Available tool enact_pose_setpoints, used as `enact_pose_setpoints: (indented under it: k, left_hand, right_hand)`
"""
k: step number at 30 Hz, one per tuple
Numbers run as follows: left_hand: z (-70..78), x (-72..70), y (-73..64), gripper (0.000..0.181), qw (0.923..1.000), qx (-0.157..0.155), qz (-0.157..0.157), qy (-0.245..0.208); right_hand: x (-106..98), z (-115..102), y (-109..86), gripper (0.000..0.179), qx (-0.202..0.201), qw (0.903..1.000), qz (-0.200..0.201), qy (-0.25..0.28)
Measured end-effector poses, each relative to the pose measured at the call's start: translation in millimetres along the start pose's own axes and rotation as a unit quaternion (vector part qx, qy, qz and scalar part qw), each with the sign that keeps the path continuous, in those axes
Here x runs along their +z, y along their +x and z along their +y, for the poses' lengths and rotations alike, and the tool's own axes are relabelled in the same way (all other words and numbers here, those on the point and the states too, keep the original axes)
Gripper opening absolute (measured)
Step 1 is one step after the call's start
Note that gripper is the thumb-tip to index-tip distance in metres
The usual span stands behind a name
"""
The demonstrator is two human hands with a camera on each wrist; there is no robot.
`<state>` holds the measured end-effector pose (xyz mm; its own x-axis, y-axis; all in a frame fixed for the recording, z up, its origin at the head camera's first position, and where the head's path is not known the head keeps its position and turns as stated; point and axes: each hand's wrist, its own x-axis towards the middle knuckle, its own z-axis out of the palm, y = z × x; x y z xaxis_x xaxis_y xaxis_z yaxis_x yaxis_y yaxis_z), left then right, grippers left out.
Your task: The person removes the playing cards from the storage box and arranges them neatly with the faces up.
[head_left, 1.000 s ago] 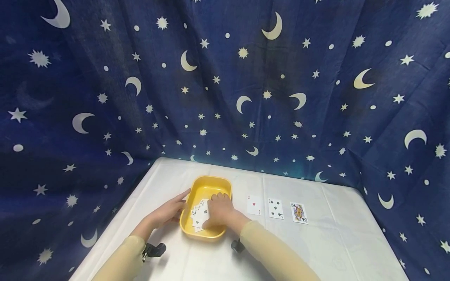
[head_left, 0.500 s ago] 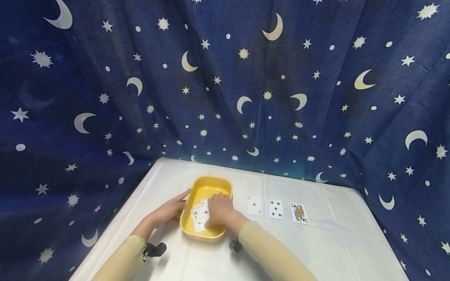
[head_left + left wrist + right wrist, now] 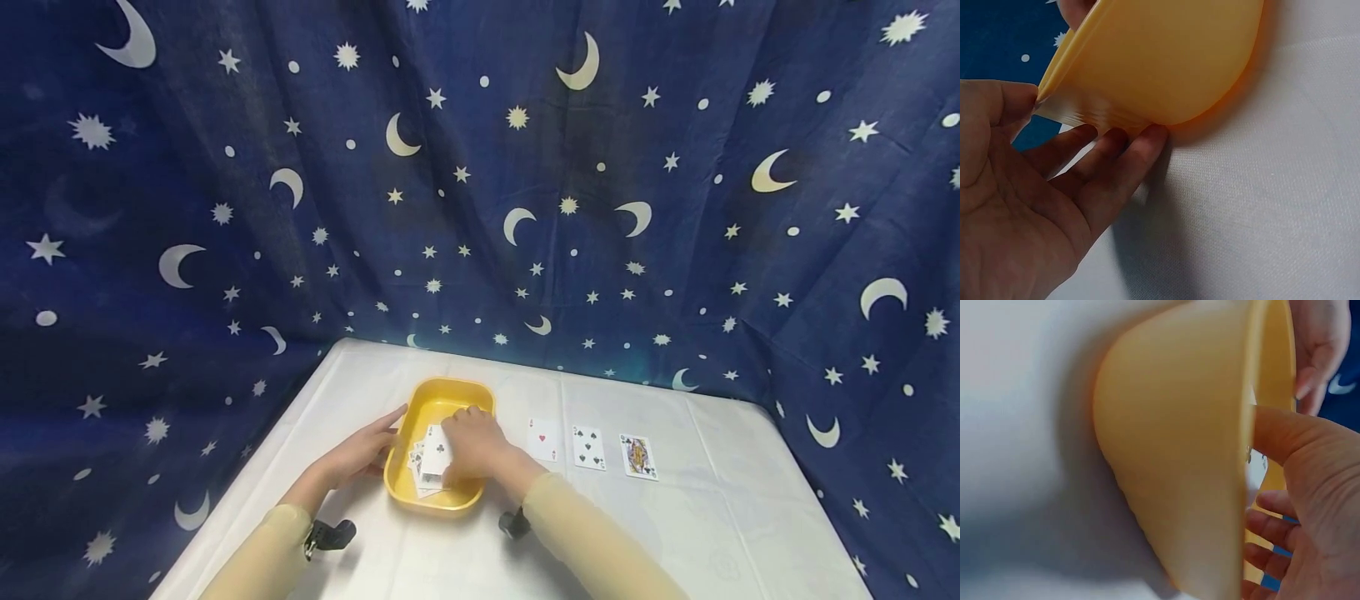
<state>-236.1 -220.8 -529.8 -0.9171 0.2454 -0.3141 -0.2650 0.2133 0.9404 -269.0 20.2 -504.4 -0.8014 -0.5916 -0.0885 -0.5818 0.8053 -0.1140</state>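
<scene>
Inside the yellow tray (image 3: 447, 505) my right hand (image 3: 474, 440) pinches an ace of clubs (image 3: 438, 451) by its right side, the card raised above several loose playing cards (image 3: 427, 490). The right wrist view shows my thumb (image 3: 1282, 432) reaching over the tray rim and the other fingers curled, with part of a white card between them. My left hand (image 3: 362, 450) rests against the tray's left side. In the left wrist view its fairly straight fingers (image 3: 1138, 153) touch the outer wall, and one fingertip meets the rim.
On the white-covered table (image 3: 705, 500), right of the tray, an ace of hearts (image 3: 542, 440), a five of spades (image 3: 588, 448) and a clubs face card (image 3: 638, 457) lie face up in a row. A dark blue star-and-moon curtain (image 3: 480, 167) hangs behind.
My right hand has drawn the ace of clubs up and slightly right, off the pile, uncovering more of the cards beneath. The left hand and tray have stayed in place.
</scene>
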Motion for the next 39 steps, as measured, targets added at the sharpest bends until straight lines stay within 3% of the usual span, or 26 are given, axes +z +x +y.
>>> enact_pose_setpoints:
  k: [6,15,21,27,39]
  left_hand:
    - [0.2,1.3,-0.5,0.067,1.0,0.001,0.003,-0.002]
    - [-2.5,0.7,0.7,0.069,0.9999,0.007,-0.011,-0.007]
    - [-4.5,0.1,-0.7,0.069,0.9996,0.01,-0.022,-0.01]
    - [-4.3,0.8,-2.5,0.068,0.9999,0.007,-0.01,-0.007]
    - [-3.7,1.3,1.6,0.067,1.0,-0.001,0.002,0.005]
  right_hand:
    - [-22.0,18.4,-15.9,0.089,-0.019,0.9982,0.028,0.049]
    - [-45.4,65.0,-43.5,0.092,-0.036,0.9941,0.046,0.091]
    - [-56.2,104.1,-73.1,0.093,0.021,0.9925,0.046,0.111]
    - [-61.3,154.1,-109.3,0.092,0.053,0.9898,0.05,0.122]
    - [-53.5,237.9,-168.4,0.092,0.121,0.9858,0.054,0.103]
